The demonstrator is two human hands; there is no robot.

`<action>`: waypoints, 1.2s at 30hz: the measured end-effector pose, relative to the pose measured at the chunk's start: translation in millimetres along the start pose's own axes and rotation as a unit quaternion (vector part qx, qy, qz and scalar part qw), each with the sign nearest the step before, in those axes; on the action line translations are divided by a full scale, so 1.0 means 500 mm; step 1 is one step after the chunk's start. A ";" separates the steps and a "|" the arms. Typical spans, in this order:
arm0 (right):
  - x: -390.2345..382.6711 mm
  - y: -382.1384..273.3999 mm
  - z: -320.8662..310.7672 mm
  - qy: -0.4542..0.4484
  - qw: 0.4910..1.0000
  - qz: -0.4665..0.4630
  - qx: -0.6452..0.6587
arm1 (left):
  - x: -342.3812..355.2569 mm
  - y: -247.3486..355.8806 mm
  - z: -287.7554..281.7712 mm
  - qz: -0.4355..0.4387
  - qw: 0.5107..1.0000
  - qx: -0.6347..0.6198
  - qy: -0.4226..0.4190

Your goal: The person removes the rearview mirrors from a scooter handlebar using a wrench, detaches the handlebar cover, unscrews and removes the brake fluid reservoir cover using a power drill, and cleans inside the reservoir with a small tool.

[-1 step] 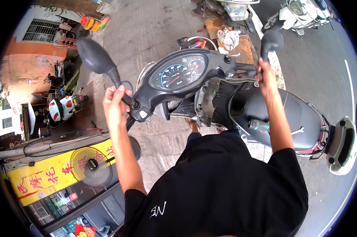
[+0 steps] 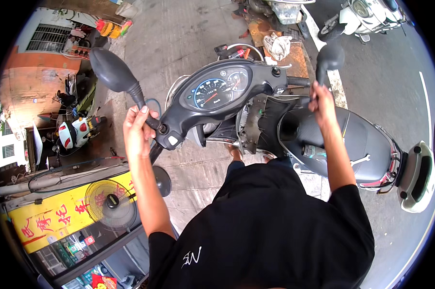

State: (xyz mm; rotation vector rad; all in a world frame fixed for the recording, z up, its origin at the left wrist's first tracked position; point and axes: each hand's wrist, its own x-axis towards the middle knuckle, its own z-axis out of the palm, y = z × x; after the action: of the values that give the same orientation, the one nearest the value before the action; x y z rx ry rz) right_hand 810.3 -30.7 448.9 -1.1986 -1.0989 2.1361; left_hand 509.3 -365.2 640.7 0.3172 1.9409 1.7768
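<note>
Grey pavement [image 2: 179,29] fills the upper middle of the view and meets a dark road [image 2: 400,91] at a white painted line, while the black fisheye rim cuts off the corners. A black scooter [image 2: 198,114] stands in front of the person, its lower body largely hidden under the dashboard and behind the black shirt [image 2: 275,226].

At the left end of the handlebar, the left hand [image 2: 138,131] has thumb and fingers closed on the stem of the left mirror [image 2: 112,71]; its reflecting face is turned out of sight. The right hand [image 2: 322,103] is wrapped round the lower stem of the right mirror [image 2: 329,58], near the right grip [image 2: 298,82]. These fingers cover the stem's foot, so whether it is fixed to the handlebar cannot be told.

The instrument dial [image 2: 220,90] sits between the hands, its finer marks hard to read. On the black seat [image 2: 371,142] lies a wrench [image 2: 360,160]; beside the right forearm, a small dark cylinder [image 2: 310,151] is partly covered. To the left, a fan cage [image 2: 112,204] obscures part of a yellow sign [image 2: 53,222]. At the upper right, a white scooter [image 2: 364,21] runs past the picture's edge.
</note>
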 end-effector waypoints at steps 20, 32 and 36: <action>0.118 0.811 -0.043 0.096 0.803 0.254 -0.531 | 0.002 -0.024 -0.091 0.037 0.975 0.170 -0.141; 0.141 0.823 -0.032 0.215 0.854 0.129 -0.457 | 0.048 -0.058 -0.071 0.179 0.938 0.192 -0.224; 0.012 0.596 0.125 0.125 0.941 -0.038 -0.313 | 0.049 -0.060 -0.079 0.168 0.914 0.138 -0.342</action>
State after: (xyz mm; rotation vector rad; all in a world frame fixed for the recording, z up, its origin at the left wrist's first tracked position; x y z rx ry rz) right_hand 752.5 -225.3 221.9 -1.6082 -1.7345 1.5513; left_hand 473.3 -391.7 608.2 1.2521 1.6563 1.2958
